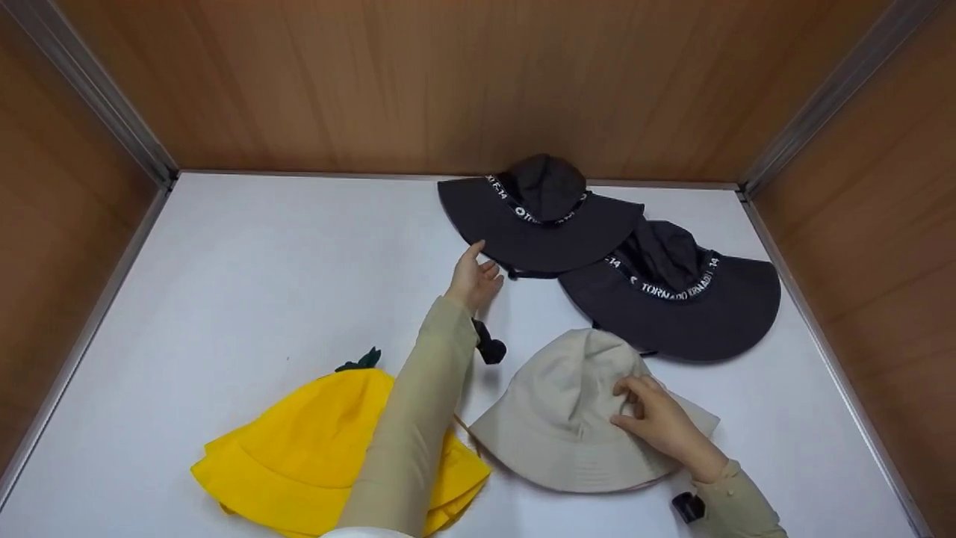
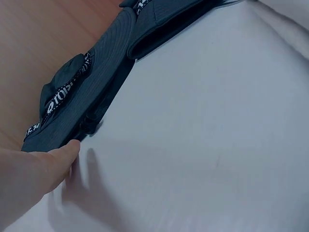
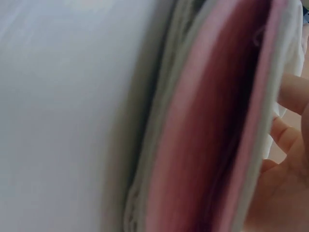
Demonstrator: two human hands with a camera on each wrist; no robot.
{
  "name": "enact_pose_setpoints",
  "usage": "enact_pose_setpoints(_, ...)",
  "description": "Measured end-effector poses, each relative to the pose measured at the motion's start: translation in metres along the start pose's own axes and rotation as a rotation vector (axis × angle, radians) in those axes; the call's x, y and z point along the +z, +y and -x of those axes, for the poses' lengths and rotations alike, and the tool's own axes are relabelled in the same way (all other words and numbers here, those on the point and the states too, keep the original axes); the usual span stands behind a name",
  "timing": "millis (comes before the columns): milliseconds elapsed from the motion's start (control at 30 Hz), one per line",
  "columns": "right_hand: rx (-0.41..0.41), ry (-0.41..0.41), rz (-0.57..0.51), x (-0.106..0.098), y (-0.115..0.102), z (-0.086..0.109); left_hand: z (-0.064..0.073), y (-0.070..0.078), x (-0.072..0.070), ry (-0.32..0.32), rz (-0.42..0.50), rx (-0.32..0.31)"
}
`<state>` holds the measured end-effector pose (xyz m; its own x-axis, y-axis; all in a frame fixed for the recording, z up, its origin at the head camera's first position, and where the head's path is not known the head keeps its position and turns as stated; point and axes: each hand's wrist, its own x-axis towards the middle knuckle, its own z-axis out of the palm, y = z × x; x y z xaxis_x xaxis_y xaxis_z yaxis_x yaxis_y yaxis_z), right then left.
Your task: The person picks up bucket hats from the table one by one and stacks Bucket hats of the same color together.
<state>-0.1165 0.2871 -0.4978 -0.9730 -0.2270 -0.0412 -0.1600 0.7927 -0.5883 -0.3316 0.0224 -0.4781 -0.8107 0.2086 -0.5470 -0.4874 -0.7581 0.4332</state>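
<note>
My left hand (image 1: 473,280) is at the near left edge of a dark bucket-style hat (image 1: 553,250) with a lettered band, its thumb at the brim and its other fingers loosely bent. In the left wrist view a fingertip (image 2: 73,146) meets that brim edge. My right hand (image 1: 661,418) is over the side of a beige bucket hat (image 1: 553,403), thumb and index finger bent with a gap between them; no cloth shows pinched there. The right wrist view shows the beige hat's pink lining (image 3: 193,140) between two brim layers, with the fingers beside the outside.
A second dark hat (image 1: 694,329) lies to the right, partly under the first one's brim. A yellow hat (image 1: 299,448) with a green leaf-like tip (image 1: 362,360) lies at the front left, partly behind my left sleeve. Wooden walls (image 1: 373,90) border the white table (image 1: 224,284).
</note>
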Motion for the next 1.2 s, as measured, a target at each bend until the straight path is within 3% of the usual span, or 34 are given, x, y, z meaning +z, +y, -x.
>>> enact_pose_setpoints(133,0.013,-0.004,-0.014,0.0,-0.001,0.001,-0.001,-0.002,0.005,-0.023,0.015,0.02)
enact_pose_setpoints(267,0.015,-0.007,-0.017,0.0,0.0,0.003,-0.005,-0.006,0.009,-0.008,-0.091,0.075)
enact_pose_setpoints(367,0.01,-0.005,-0.012,0.001,0.0,0.003,-0.015,-0.011,0.006,0.037,-0.198,0.121)
enact_pose_setpoints(400,0.009,-0.003,-0.013,0.001,0.0,0.003,-0.028,-0.015,0.0,0.033,-0.212,0.143)
enact_pose_setpoints(500,0.007,0.001,-0.019,0.002,0.001,0.003,-0.043,-0.022,-0.004,0.075,-0.255,0.159)
enact_pose_setpoints(600,0.0,0.008,-0.032,0.003,0.001,0.003,-0.04,-0.026,0.001,0.098,-0.304,0.162)
enact_pose_setpoints(633,-0.006,0.011,-0.037,0.004,0.001,0.003,-0.028,-0.024,0.008,0.124,-0.322,0.147)
enact_pose_setpoints(733,-0.031,0.02,-0.046,0.005,0.002,0.004,-0.007,-0.021,0.019,0.126,-0.353,0.136)
enact_pose_setpoints(900,-0.059,0.05,-0.043,0.006,0.004,0.003,0.012,-0.017,0.031,0.112,-0.32,0.133)
enact_pose_setpoints(1000,-0.063,0.055,-0.042,0.007,0.004,0.003,0.003,-0.019,0.031,0.137,-0.343,0.153)
enact_pose_setpoints(1200,-0.063,0.057,-0.043,0.005,0.007,0.001,-0.009,-0.024,0.032,0.18,-0.489,0.243)
